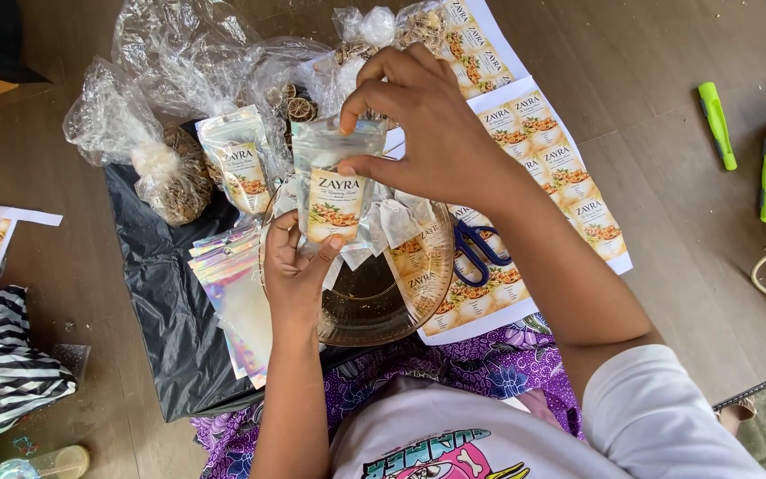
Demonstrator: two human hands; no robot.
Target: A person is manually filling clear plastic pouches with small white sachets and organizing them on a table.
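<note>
My left hand (294,266) grips the bottom of a small shiny pouch (337,182) with a yellow-and-white label, held upright above a clear glass bowl (374,306). Up at the pouch's top edge, my right hand (427,124) pinches it with fingers and thumb. White tea-bag-like sachets (396,217) hang in and around the bowl behind the pouch. A stack of empty iridescent pouches (237,293) lies just left of my left hand. Another labelled pouch (241,164) stands further left.
Sheets of printed labels (543,146) lie to the right, with blue-handled scissors (480,253) on them. Clear plastic bags of dried material (161,173) sit at the back left on a black plastic sheet (157,266). Green markers (717,124) lie on the wooden floor far right. A striped cloth (11,368) is at the left.
</note>
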